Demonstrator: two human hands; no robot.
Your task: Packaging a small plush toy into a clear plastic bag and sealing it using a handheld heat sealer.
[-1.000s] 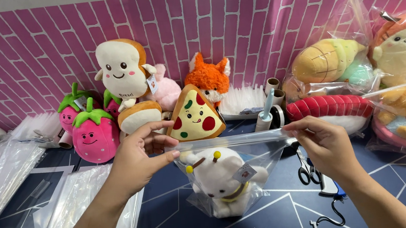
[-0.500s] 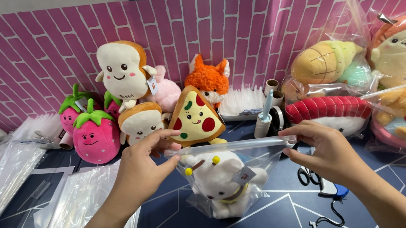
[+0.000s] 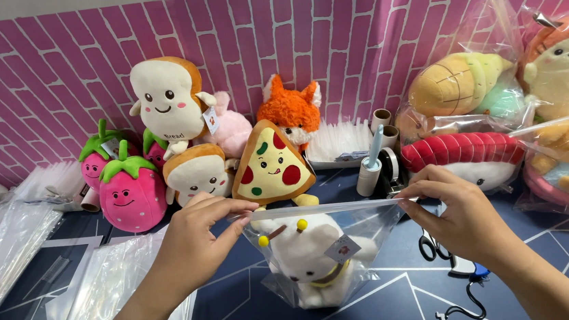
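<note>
I see my two hands holding a clear plastic bag (image 3: 321,260) by its top edge. My left hand (image 3: 192,247) pinches the left end of the top, and my right hand (image 3: 457,217) pinches the right end. The hands are well apart, and the top edge is pulled flat and straight between them.

Inside the bag sits a white plush toy (image 3: 307,264). It has two little yellow balls on its head and a small paper tag. The bag hangs down to the dark blue table (image 3: 242,301), in the middle, right in front of me.

Just behind the bag stands a pizza slice plush (image 3: 271,164) with a smiling face. Left of it is a small toast plush (image 3: 196,174), and a bigger toast plush (image 3: 169,98) sits above that. Red strawberry plushes (image 3: 123,195) stand further left. An orange fox plush (image 3: 290,111) is behind the pizza slice, against the pink brick wall (image 3: 357,44).

A stack of clear bags (image 3: 97,293) lies on the table beside my left arm. Near my right hand I see a lint roller (image 3: 371,169) standing up, and scissors (image 3: 433,246) lying on the table partly under my hand. On the far right there are more plush toys in bags (image 3: 566,87).
</note>
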